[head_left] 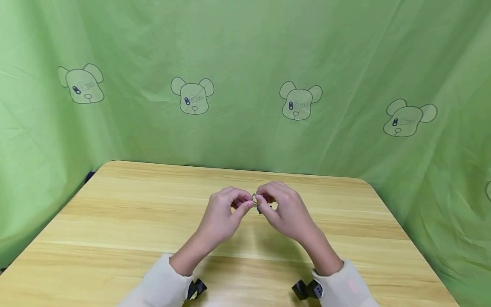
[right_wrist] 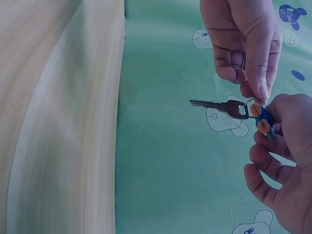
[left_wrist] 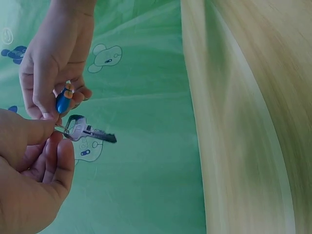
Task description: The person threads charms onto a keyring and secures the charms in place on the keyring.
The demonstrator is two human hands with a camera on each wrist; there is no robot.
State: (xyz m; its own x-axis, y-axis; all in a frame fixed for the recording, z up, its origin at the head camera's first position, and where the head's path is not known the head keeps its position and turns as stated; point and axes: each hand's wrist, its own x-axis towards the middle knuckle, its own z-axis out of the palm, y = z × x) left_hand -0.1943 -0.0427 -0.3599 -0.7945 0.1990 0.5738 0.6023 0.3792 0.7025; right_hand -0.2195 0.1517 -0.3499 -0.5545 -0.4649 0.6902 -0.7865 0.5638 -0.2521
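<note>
Far left you get the bare edge of the wood-look bench (head_left: 73, 238), with green cloth (head_left: 238, 38) printed with bear faces hung behind it. Next, a pale left sleeve (head_left: 161, 279) with a black gadget (head_left: 196, 290) by the cuff. Then the left grip (head_left: 222, 215) – thumb and finger pinching a thin wire ring (left_wrist: 60, 127), right at the fingertips.

Between the two grips is the key (left_wrist: 100, 133): its head sits at the ring just beyond the left fingertips, blade sticking out clear of the fingers, all of it up in the air over the bench. Just right of the ring there's a little blue charm with orange bits (right_wrist: 266, 118), pinched by thumb and finger of the right grip (head_left: 285, 211), other fingers loosely curled – tips of both grips nearly meeting. Last up, the right sleeve (head_left: 341, 281), pale too.
</note>
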